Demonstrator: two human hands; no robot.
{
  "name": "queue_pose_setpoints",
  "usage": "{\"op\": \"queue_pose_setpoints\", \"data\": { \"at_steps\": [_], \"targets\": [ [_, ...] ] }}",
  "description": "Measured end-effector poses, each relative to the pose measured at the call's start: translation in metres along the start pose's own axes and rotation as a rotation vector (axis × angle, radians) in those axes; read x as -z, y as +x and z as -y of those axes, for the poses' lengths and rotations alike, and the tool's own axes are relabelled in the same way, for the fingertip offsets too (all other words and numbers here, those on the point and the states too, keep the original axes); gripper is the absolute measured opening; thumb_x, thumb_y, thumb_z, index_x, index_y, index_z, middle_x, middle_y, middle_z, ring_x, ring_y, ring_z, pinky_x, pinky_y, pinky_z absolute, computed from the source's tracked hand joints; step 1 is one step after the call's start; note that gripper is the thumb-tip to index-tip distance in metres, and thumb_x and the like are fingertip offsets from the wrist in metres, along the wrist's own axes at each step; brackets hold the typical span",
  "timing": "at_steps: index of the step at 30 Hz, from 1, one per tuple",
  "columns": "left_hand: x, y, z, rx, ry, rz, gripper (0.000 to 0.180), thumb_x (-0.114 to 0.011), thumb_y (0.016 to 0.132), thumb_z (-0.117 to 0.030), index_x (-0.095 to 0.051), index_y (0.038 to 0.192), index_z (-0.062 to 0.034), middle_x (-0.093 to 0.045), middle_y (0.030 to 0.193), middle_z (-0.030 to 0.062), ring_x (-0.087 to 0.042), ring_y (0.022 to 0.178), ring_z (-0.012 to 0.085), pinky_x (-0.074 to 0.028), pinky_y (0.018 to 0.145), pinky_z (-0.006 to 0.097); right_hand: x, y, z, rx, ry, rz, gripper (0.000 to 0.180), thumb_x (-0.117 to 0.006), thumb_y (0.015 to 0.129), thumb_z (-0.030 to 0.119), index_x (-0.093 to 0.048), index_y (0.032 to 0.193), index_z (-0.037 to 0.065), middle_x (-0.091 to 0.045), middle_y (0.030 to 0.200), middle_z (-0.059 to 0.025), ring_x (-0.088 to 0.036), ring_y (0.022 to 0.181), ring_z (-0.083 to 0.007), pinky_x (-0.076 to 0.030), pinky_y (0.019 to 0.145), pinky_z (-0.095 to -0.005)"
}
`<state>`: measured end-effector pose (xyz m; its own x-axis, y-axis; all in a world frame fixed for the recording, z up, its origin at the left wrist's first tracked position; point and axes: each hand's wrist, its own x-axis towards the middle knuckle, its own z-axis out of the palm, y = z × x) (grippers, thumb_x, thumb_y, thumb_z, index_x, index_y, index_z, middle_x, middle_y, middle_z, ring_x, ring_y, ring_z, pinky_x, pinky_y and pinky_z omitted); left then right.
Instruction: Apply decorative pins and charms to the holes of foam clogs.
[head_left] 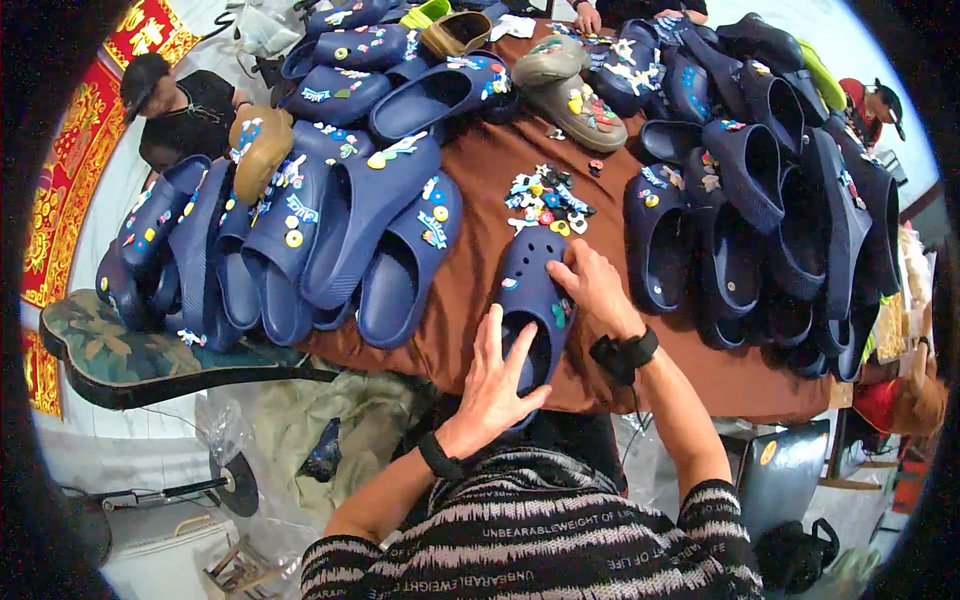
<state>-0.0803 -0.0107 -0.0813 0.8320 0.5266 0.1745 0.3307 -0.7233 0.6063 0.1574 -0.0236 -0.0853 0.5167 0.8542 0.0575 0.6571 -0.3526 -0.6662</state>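
Loads of clogs (pixel 365 215) on the left, then my left hand (pixel 492 385), fingers spread wide across the heel opening of a navy clog (pixel 528 272) on the brown-covered surface (pixel 462 290) before me. Charms (pixel 545 203) just past its toe. My right hand's (pixel 597 285) half-curled against its side, can't tell if it's pinching anything. Then more clogs (pixel 840 230).
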Motion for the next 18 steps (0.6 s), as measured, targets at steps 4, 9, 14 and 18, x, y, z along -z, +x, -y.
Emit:
{"op": "queue_pose_setpoints", "data": {
  "at_steps": [4,9,14,18],
  "targets": [
    [0.004,0.003,-0.004,0.038,-0.017,0.023,0.091,-0.085,0.072,-0.027,-0.037,0.148,-0.0104,-0.001,0.159,0.0320,-0.020,0.142,0.0563,-0.033,0.113,0.057,0.003,0.009,-0.007,0.000,0.028,0.065,0.039,-0.069,0.089,0.039,-0.059,0.087,0.001,-0.068,0.085,-0.0222,-0.066,0.083,-0.0415,-0.050,0.072,-0.0507],
    [0.002,0.004,-0.003,0.046,0.008,0.024,0.087,-0.084,0.072,-0.027,-0.042,0.146,-0.0091,-0.001,0.159,0.0316,-0.022,0.141,0.0564,-0.035,0.112,0.057,0.005,0.007,-0.004,-0.023,0.212,0.075,0.035,-0.068,0.088,0.035,-0.058,0.083,0.002,-0.066,0.078,-0.0195,-0.065,0.074,-0.0356,-0.049,0.067,-0.0469],
    [0.002,0.004,-0.003,0.067,0.003,0.022,0.085,-0.084,0.072,-0.027,-0.043,0.144,-0.0091,-0.002,0.159,0.0318,-0.023,0.141,0.0566,-0.037,0.111,0.057,-0.005,0.005,0.000,0.021,0.272,-0.016,0.032,-0.070,0.087,0.029,-0.056,0.077,0.002,-0.062,0.069,-0.0168,-0.063,0.065,-0.0304,-0.047,0.063,-0.0439],
    [0.002,0.007,-0.004,0.067,-0.003,0.026,0.084,-0.084,0.072,-0.027,-0.043,0.144,-0.0092,-0.002,0.158,0.0322,-0.024,0.140,0.0570,-0.038,0.110,0.057,0.009,0.047,0.002,0.037,0.252,-0.147,0.033,-0.069,0.088,0.028,-0.057,0.081,-0.001,-0.063,0.071,-0.0198,-0.064,0.067,-0.0277,-0.048,0.063,-0.0429]
  ]
}}
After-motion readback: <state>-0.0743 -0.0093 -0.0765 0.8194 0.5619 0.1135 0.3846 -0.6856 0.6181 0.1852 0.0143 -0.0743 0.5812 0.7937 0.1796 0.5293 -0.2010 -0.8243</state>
